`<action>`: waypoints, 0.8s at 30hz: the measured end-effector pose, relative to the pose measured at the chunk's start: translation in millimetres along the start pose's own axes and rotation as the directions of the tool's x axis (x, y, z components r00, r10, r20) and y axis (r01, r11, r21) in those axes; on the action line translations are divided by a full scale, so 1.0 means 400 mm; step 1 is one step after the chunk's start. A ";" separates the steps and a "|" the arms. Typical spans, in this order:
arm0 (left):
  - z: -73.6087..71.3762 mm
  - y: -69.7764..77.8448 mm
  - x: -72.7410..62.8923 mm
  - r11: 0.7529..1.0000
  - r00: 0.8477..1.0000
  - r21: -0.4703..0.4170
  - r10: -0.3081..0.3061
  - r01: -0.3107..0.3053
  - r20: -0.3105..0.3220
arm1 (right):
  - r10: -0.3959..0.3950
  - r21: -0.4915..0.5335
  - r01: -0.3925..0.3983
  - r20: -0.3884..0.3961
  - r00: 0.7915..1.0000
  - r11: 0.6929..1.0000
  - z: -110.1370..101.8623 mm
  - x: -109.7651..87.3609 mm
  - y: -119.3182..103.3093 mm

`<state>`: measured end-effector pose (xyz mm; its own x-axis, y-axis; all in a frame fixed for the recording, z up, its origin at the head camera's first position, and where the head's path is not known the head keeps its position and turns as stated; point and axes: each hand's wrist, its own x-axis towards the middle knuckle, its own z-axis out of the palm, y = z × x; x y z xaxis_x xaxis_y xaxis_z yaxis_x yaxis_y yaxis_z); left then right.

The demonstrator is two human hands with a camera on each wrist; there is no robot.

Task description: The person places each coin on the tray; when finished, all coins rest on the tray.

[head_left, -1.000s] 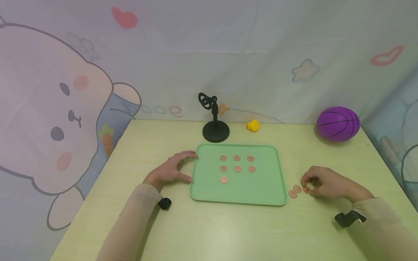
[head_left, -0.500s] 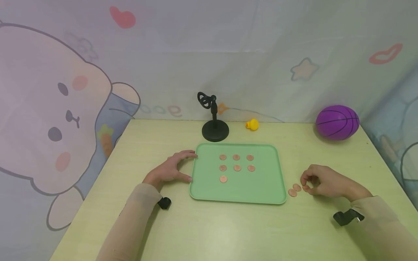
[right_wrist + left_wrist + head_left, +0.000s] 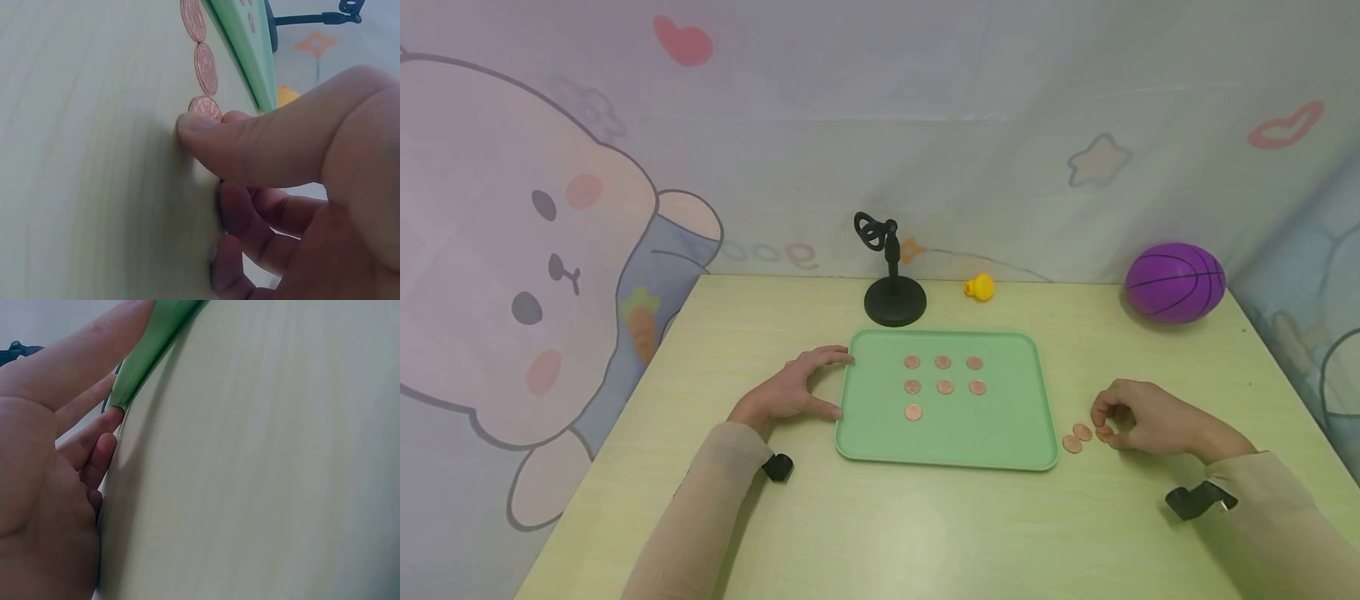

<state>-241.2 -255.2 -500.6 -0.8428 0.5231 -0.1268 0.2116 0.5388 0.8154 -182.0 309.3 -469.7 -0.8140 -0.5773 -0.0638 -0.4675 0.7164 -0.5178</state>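
A light green tray (image 3: 992, 433) lies on the table with several copper coins in rows on it, one of them a lone coin (image 3: 913, 412) nearest the front. My left hand (image 3: 793, 387) rests at the tray's left edge, thumb and fingers spread apart. To the right of the tray, my right hand (image 3: 1150, 417) has thumb and forefinger at a copper coin (image 3: 205, 107), pinching it at the table surface. The thumb (image 3: 212, 134) hides part of that coin. Two more coins, a nearer coin (image 3: 1072, 443) and a farther coin (image 3: 1082, 432), lie just left of it.
Behind the tray stands a black stand (image 3: 895, 300) with a round base. A small yellow toy (image 3: 981, 287) lies to its right, and a purple ball (image 3: 1176, 283) sits at the table's back right corner. A printed cloth (image 3: 970, 167) hangs behind the table.
Both hands keep nearly the same place. The coin at the right fingertips shows slightly more than before; the tray and its coins have not moved.
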 end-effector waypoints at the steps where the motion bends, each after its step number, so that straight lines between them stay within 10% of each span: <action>1: 0.000 0.000 0.000 1.000 1.000 0.004 -0.002 0.002 0.002 | 0.000 -0.001 0.000 0.003 1.000 1.000 0.000 0.000 -0.001; 24: -0.001 0.004 -0.003 1.000 1.000 0.018 0.005 -0.005 0.005 | -0.088 0.112 0.082 0.046 0.995 0.990 -0.014 0.001 -0.005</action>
<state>-240.1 -255.3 -499.0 -0.8391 0.5293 -0.1257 0.2251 0.5481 0.8055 -183.3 309.8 -463.9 -0.7529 -0.6556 -0.0575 -0.4912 0.6181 -0.6137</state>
